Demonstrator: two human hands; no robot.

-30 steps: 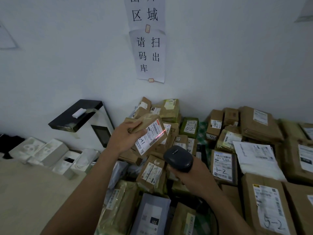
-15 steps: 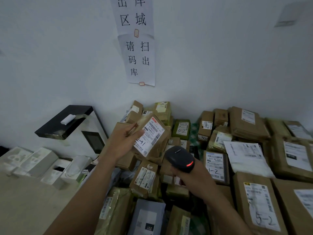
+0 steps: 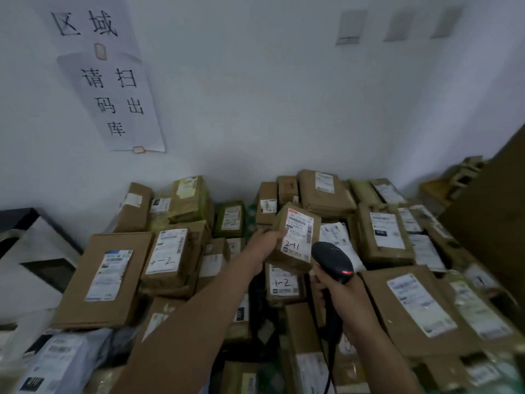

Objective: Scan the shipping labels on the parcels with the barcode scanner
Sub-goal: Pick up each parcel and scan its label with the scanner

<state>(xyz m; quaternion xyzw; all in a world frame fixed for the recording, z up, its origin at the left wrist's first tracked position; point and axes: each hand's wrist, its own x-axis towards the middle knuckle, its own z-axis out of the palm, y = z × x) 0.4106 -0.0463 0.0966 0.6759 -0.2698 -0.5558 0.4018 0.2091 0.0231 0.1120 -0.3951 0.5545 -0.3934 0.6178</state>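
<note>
- Standing at the far left edge, a black-and-white machine (image 3: pixel 25 245) sits beside the heap, well apart from both hands.
- High on the wall at upper left, a paper notice (image 3: pixel 113 89) with handwritten characters hangs above the parcels, probably to mark what this area is for.
- At lower left of centre, a large brown box (image 3: pixel 105 280) and a smaller box marked "+-2" (image 3: pixel 167 254) lie label-up in the pile, so their barcodes can be read without turning them.
- At centre frame, the left hand (image 3: pixel 265 240) grasps a small brown parcel (image 3: pixel 279 223) by its left edge and lifts it clear of the heap. The thumb lies on the edge of the shipping label (image 3: pixel 298 234), which is marked "2-41". The label is tipped toward the reader, apparently to present the barcode squarely.
- Just right of and below the parcel, the right hand (image 3: pixel 343 294) is clenched round the handle of the barcode scanner (image 3: pixel 332 260). The scanner's head sits near the label's lower corner and a red light glows on its back. No beam shows on the label.
- Across the right side, more labelled boxes (image 3: pixel 412 308) lie face-up, seemingly waiting their turn.
</note>
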